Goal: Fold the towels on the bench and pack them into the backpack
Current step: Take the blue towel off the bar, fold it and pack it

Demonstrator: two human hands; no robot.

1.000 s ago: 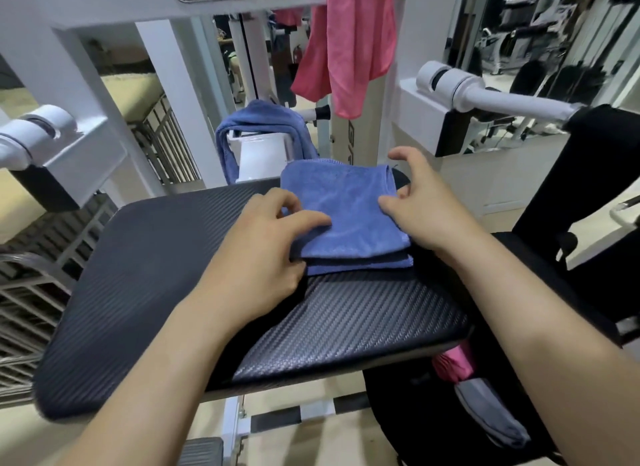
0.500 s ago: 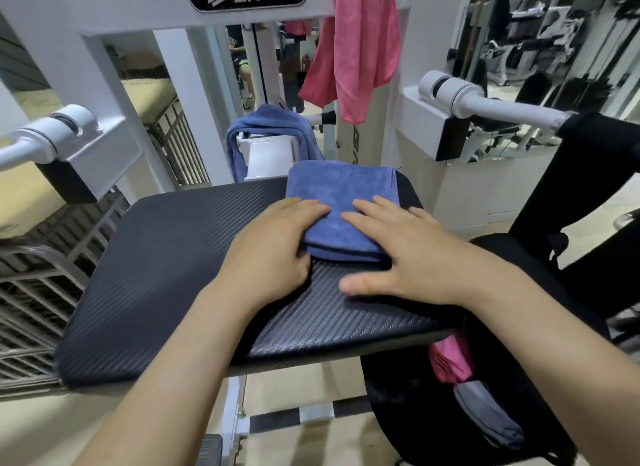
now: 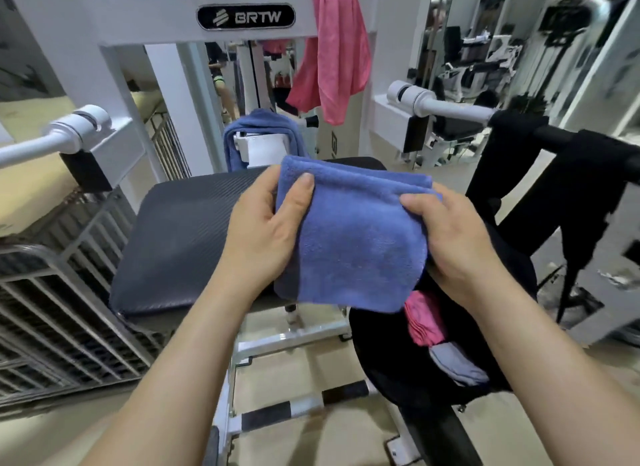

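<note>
In the head view, you had the folded blue towel (image 3: 353, 237) up off the bench (image 3: 183, 237), held between both hands over the bench's near edge and the open backpack (image 3: 391, 372). Your left hand (image 3: 263, 237) gripped its left edge, thumb laid across the front face and fingers curled behind. Your right hand (image 3: 457, 243) pinched the right edge, thumb on top. Holding both sides like that looked meant to keep the layers stacked, so the fold would not fall open in the air. The towel's lower edge hung just above the backpack's mouth, where a folded pink towel (image 3: 422, 321) and a grey towel (image 3: 457, 365) lay inside, so I judge you were at the packing step for this one. Two towels were not yet folded: a second blue towel (image 3: 242, 133) draped over the white bracket behind the bench, and a hanging pink towel (image 3: 332, 56) on the machine's crossbar. The next move would likely call for lowering the blue one flat onto the packed ones, since a loose corner could catch on the rim
</note>
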